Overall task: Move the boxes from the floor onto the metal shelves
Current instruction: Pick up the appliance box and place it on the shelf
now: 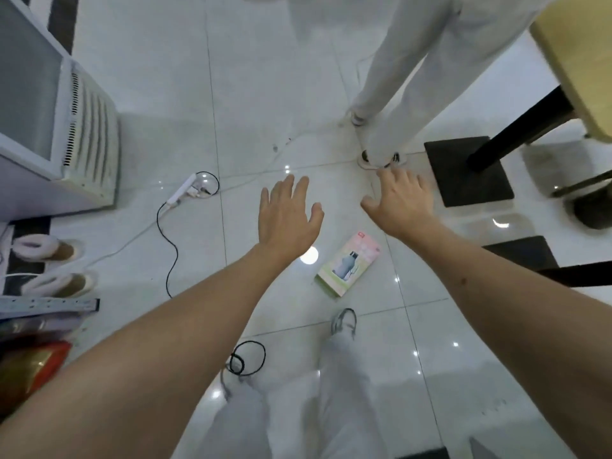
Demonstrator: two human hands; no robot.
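Both hands reach forward over the floor (331,94) with fingers straight and spread, holding nothing. The left hand (287,216) and the right hand (399,203) are level with each other and a little apart, palms down, both bare forearms stretched out from the bottom corners of the view.

Below and between the wrists lies the box (348,263), flat on the white tiles, pink and pale green with a bottle pictured on its top face. Neither hand touches it. Just nearer than the box is the wearer's own shoe (344,321) and light trouser legs, with a coiled black cable (248,358) beside them.

Left of the hands a power strip (183,190) lies on the tiles with a black cord (170,246) trailing from it. Farther left stands a white appliance (66,127) with a vented side, and below it two fur-lined slippers (49,263). At the lower left edge is a metal shelf rail (49,304) with a red and gold package (29,369) under it.

Beyond the right hand another person's legs (404,77) in pale trousers stand on the tiles. To the right is a dark square base (470,180) with a black post, under a yellowish bench (583,61).
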